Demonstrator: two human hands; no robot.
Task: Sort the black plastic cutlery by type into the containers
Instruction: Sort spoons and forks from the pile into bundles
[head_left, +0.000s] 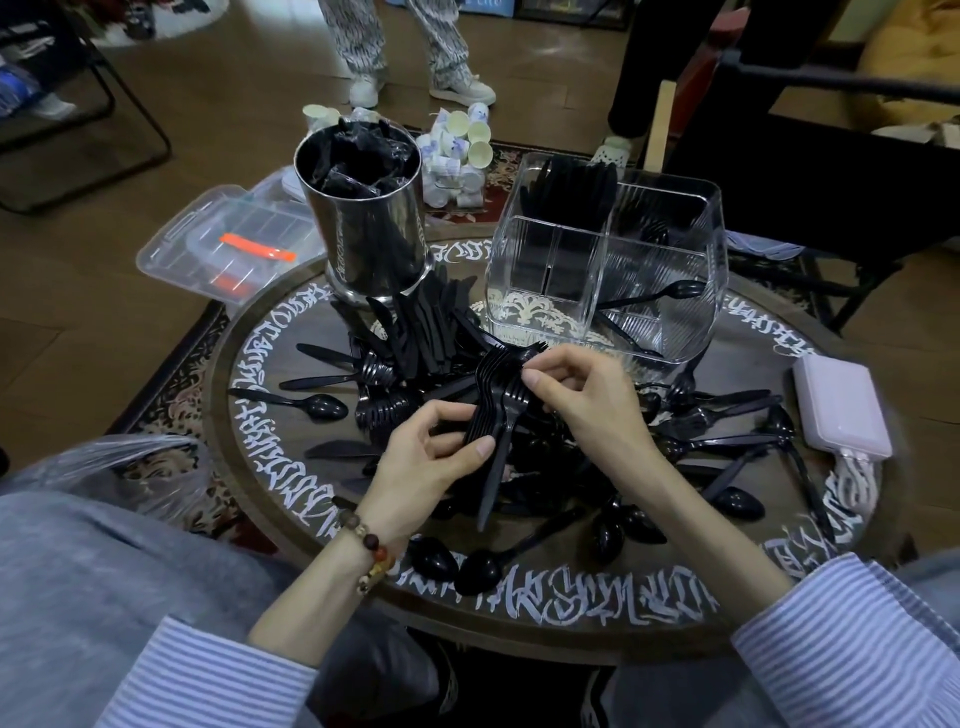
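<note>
My left hand (436, 447) grips a nested stack of forks (498, 400) by the handles, fingers curled round them. My right hand (576, 395) pinches the tines at the top of the same stack. Stack sits above the loose cutlery pile (701, 431) on the round tabletop (597, 618). Clear divided container (670, 291) behind holds cutlery; steel canister (371, 228) stands left of it.
</note>
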